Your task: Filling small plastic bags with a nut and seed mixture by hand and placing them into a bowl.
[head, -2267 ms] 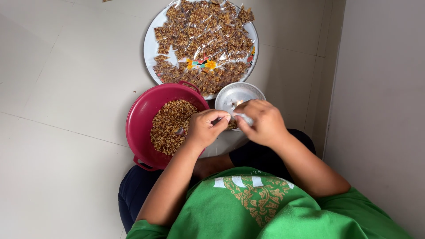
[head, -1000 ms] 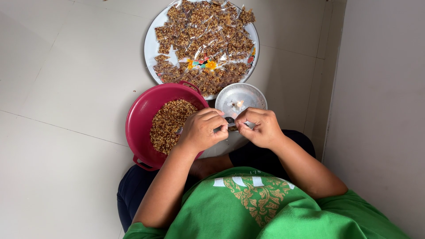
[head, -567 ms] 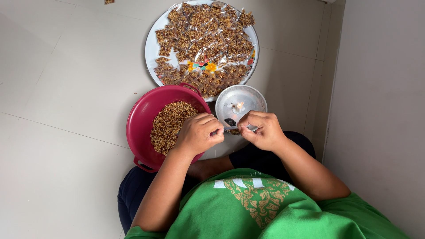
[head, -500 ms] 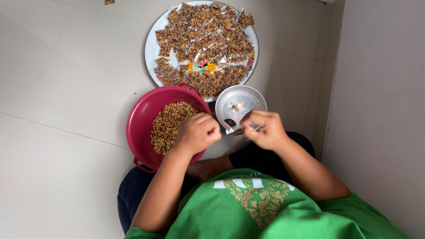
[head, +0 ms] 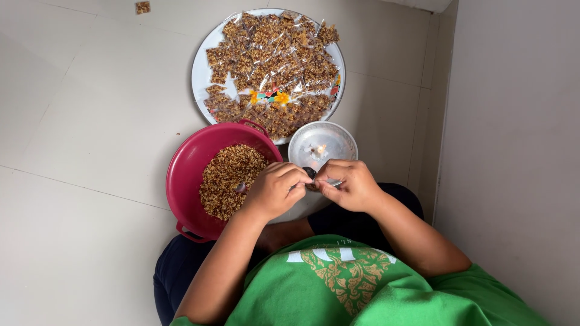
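My left hand (head: 275, 190) and my right hand (head: 348, 184) meet in front of me, both pinching a small clear plastic packet (head: 313, 185) with brown filling between their fingertips. The packet is mostly hidden by my fingers. Just beyond my hands stands a small metal dish (head: 334, 140) with a lit candle stub (head: 319, 150) in it. Left of my hands sits a dark pink bowl (head: 184, 172) holding brown crumbly grain mix (head: 226, 178). Farther off lies a round white tray (head: 202, 63) heaped with several filled clear packets (head: 275, 51).
I sit on a pale tiled floor (head: 90, 121), in a green shirt and dark trousers. A grey wall (head: 513, 121) rises close on the right. One stray packet (head: 142, 7) lies on the floor at the far left top.
My hands, briefly apart half a second ago, have come together again on the packet near the dish. The view has shifted slightly down and left.
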